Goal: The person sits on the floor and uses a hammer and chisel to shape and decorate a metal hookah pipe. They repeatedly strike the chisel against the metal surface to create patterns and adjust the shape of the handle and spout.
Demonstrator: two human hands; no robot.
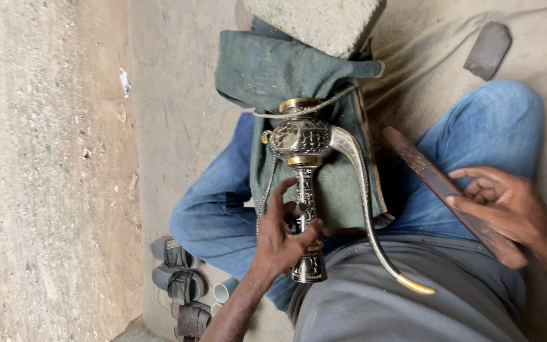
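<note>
Your left hand (283, 231) is closed around the neck of the engraved metal ewer (302, 190), which lies on the green cloth (267, 69) across your lap, tied with a cord (305, 111). Your right hand (501, 199), fingers loosely curled, grips the flat wooden stick (438, 183) raised beside it. The engraving looks largely finished; I judge only touch-up work remains.

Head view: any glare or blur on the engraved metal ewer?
Head view: soft, even daylight, no hard shadows; the engraved silver-and-brass ewer is sharp, with only mild sheen on its curved spout; left hand and right hand are unblurred.
</note>
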